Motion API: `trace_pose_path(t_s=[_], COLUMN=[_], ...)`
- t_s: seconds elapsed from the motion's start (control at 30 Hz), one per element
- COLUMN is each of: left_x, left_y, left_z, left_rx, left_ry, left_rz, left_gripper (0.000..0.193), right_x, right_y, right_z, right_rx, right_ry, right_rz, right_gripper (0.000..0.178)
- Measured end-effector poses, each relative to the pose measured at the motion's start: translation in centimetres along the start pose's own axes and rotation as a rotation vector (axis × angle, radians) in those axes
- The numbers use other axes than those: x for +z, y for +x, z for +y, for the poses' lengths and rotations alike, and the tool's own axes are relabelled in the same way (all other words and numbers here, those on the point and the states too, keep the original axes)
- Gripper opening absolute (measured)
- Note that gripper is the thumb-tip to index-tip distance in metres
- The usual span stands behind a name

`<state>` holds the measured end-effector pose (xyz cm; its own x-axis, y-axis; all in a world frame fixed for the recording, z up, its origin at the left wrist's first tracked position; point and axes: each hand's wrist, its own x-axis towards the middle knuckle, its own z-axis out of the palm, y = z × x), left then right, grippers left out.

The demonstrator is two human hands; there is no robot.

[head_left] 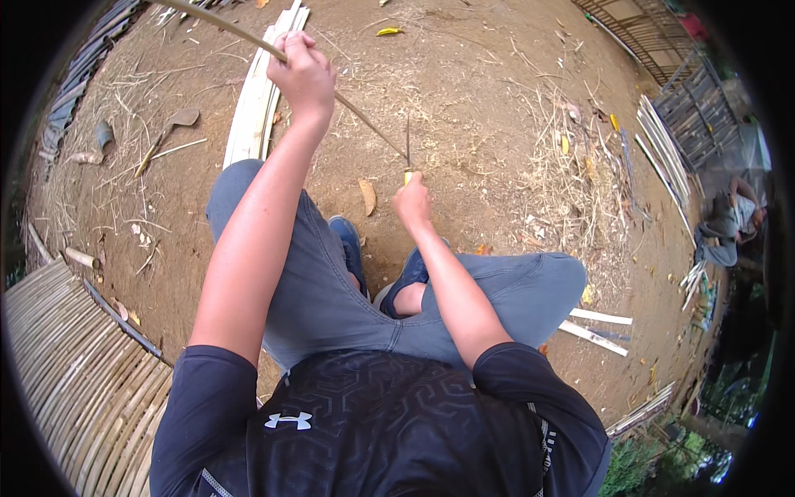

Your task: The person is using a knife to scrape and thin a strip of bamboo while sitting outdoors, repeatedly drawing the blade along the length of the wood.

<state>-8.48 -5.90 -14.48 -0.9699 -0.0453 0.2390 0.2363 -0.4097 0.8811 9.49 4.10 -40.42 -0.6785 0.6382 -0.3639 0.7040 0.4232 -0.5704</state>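
My left hand (305,81) is closed round a long thin bamboo stick (364,120), which slants from the upper left down toward the middle. In my right hand (411,203) is a knife (407,142), gripped by its yellow handle, with the narrow dark blade pointing away from me. The stick's lower end meets or lies right beside the blade, just above the handle; I cannot tell if they touch. Both hands are held out in front of my bent knees, over bare earth.
Pale split bamboo strips (252,108) lie beyond my left knee. A curved-bladed tool (170,128) rests farther left. Bamboo slatting (79,373) fills the lower left. Shavings (571,178) litter the ground at right. Another person (733,219) sits at the far right near stacked strips.
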Motion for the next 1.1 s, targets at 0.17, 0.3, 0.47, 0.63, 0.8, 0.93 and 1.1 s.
trace_pose_path(t_s=[0.17, 0.3, 0.47, 0.63, 0.8, 0.93, 1.1], left_x=[0.1, 0.3, 0.2, 0.3, 0.2, 0.2, 0.1], left_y=[-0.3, -0.4, -0.2, -0.4, -0.4, -0.4, -0.5], left_z=[0.3, 0.3, 0.2, 0.0, 0.0, -0.1, -0.2], left_rx=[-0.028, -0.008, 0.013, 0.000, 0.009, 0.042, 0.019], left_ry=[0.028, 0.047, 0.071, 0.062, 0.055, 0.085, 0.078], left_rz=[0.011, 0.000, 0.007, 0.005, -0.004, -0.008, 0.002], left_gripper=[0.022, 0.022, 0.022, 0.022, 0.022, 0.023, 0.023], right_x=[-1.3, -1.2, -1.2, -1.1, -0.3, 0.3, 0.4], right_y=[-1.3, -1.8, -1.2, -0.4, 0.3, 0.8, 0.9], right_z=[-1.1, -0.6, 0.4, 0.8, 1.9, 2.6, 2.8], right_rx=[0.088, 0.057, 0.093, 0.261, 0.094, 0.142, 0.148], right_ry=[-0.042, 0.021, -0.035, -0.135, -0.121, -0.099, -0.064], right_rz=[-0.001, -0.050, -0.063, -0.056, -0.070, -0.062, -0.100], right_gripper=[0.033, 0.034, 0.029, 0.028, 0.031, 0.030, 0.036])
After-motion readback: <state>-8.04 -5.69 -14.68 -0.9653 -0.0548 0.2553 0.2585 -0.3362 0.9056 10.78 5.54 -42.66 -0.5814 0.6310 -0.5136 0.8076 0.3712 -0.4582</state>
